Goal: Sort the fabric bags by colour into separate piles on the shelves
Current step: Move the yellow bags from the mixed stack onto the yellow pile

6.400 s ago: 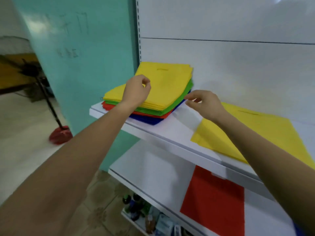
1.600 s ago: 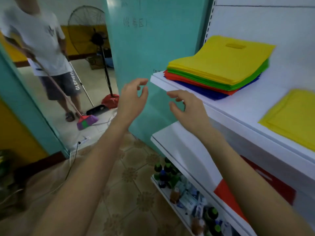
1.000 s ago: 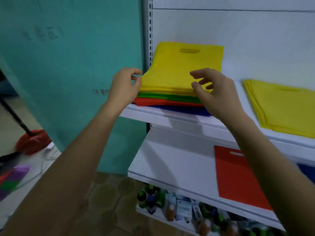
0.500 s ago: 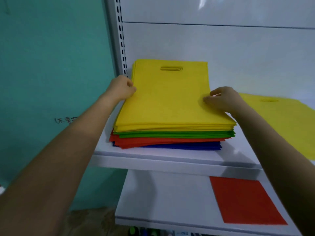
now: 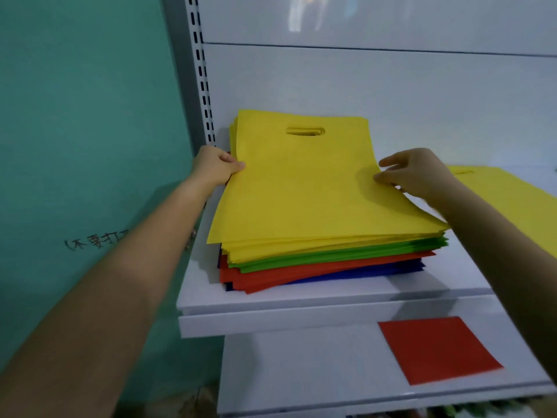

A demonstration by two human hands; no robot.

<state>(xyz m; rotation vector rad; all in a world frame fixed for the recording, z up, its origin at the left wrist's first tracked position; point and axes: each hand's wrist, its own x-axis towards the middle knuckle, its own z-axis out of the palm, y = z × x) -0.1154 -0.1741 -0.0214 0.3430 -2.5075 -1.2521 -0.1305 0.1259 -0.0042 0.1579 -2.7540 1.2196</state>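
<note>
Since half a second ago the left hand [image 5: 215,167] has set its thumb over the left edge of the top yellow bag [image 5: 301,188] and pinches it; the right hand [image 5: 419,173] grips the right edge, thumb on the cloth, forefinger raised; the bag's near left corner now rides clear of the mixed stack [image 5: 325,263] between the hands. Sorting looks barely begun; a yellow pile [image 5: 512,200] lies just right of the right hand; one red bag [image 5: 437,348] lies below that forearm on the lower shelf [image 5: 301,372]; yellow, green, red and blue layers remain. The held bag's long axis runs away from the person, handle slot [image 5: 305,131] toward the back panel [image 5: 391,86].
</note>
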